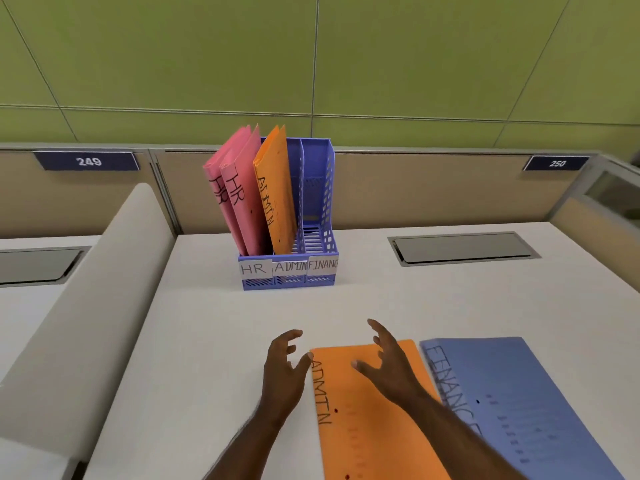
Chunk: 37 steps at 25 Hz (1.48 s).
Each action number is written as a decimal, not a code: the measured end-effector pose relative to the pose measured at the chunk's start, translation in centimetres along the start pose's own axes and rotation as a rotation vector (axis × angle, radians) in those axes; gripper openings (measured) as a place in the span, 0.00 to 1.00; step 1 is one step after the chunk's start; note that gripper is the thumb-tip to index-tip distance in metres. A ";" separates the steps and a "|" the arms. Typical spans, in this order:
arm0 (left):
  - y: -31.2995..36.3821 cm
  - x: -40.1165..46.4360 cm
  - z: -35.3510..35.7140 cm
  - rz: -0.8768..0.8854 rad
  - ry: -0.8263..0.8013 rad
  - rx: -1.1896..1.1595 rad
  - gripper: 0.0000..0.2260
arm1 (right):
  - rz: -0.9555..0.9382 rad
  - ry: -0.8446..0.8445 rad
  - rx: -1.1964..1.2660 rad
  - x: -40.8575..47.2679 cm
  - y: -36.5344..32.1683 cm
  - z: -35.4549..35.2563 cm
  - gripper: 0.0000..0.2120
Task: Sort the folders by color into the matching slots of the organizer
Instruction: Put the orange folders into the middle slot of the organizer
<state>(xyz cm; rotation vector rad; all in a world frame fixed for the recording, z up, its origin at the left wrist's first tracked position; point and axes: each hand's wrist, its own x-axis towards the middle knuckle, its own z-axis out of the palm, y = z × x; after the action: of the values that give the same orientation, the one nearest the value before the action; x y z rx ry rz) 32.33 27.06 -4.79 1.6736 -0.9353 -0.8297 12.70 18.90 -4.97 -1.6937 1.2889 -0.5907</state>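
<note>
White desk (214,341), flat orange "ADMIN" folder (363,410)

We're in an office, at a cubicle desk (214,341) with a pale top. Low tan partitions (433,188) close off the far side, and each seat is numbered: a plate (88,161) reading 249 far left, another (557,163) reading 250 far right. Grey cable hatches (462,248) sit flush in the desktop. A curved divider (86,299) splits this desk from its left neighbour. A purple organizer (311,237) carries HR, ADMIN and FINANCE labels. Green wall panels (311,57) rise behind.
</note>
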 end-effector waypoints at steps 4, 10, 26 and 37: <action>-0.8 -3.8 1.0 -0.004 -0.063 0.063 0.20 | 0.020 0.016 -0.149 -3.2 3.0 -2.1 0.42; -2.4 -8.6 2.9 -0.101 -0.074 0.126 0.21 | 0.074 -0.092 -0.328 -6.9 6.9 -3.9 0.56; -1.2 -13.4 7.9 -0.492 0.209 -0.003 0.30 | 0.011 -0.238 -0.497 -11.7 10.8 -5.4 0.65; -0.1 -14.6 6.0 -0.402 0.042 -0.332 0.11 | -0.046 -0.278 -0.368 -11.1 9.6 -6.3 0.61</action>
<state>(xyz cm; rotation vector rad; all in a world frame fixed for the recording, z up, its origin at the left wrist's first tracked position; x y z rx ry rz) 20.38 37.36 -5.16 1.5953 -0.4035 -1.1433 -0.91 26.36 -8.63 -2.0267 1.2089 -0.1365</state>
